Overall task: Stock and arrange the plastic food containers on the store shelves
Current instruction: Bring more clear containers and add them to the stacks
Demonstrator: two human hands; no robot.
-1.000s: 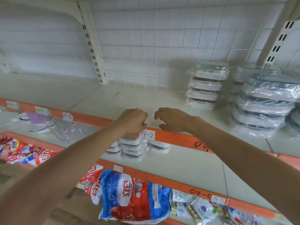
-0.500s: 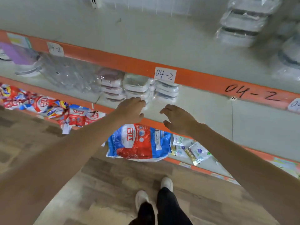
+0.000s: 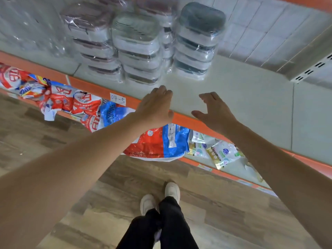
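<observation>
Head cam: both hands reaching for the wrapped container stacks on the middle shelf.

Left hand (image 3: 156, 104) and right hand (image 3: 213, 112) hover over the shelf's (image 3: 251, 97) front edge, fingers loose and spread, holding nothing, probably lining up to grab a stack from both sides. The plastic food containers (image 3: 138, 47) sit in shrink-wrapped stacks a bit further back, three stacks side by side near the wall, just beyond the fingertips and not touched. Bagged goods (image 3: 158, 142) lie on the shelf below. Hard to tell how many containers per stack since the wrap glares and the frame is blurry, and the stacks' tops get cut off up top. Price tag (image 3: 117, 99) looks like "04-5", not sure.
</observation>
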